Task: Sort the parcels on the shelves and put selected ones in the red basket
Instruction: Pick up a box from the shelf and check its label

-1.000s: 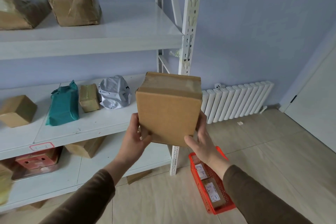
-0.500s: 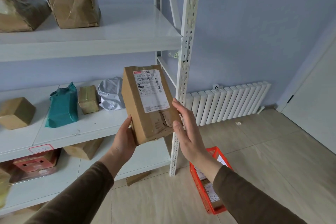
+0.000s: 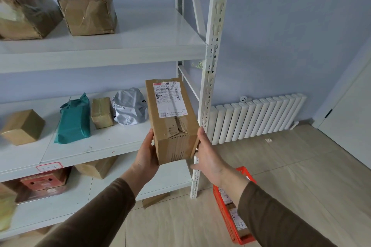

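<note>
A brown cardboard parcel (image 3: 170, 120) with a white shipping label facing me is held upright in front of the shelf post. My left hand (image 3: 145, 154) grips its lower left side and my right hand (image 3: 208, 156) presses its lower right side. The red basket (image 3: 226, 214) stands on the floor at the lower right, partly hidden by my right sleeve, with labelled parcels inside. On the middle shelf (image 3: 96, 144) lie a brown box (image 3: 22, 126), a teal bag (image 3: 74, 118), a small brown parcel (image 3: 102, 112) and a grey bag (image 3: 130, 108).
Two crumpled brown parcels (image 3: 88, 11) sit on the top shelf. The lower shelf holds a brown box (image 3: 96, 168) and a red-orange box (image 3: 44, 183). A white shelf post (image 3: 208, 78) stands just right of the held parcel. A white radiator (image 3: 255, 118) lines the wall.
The parcel has been turned in my hands from its plain side to its label side, then stood more upright. My right hand shifted from the front to the lower right side.
</note>
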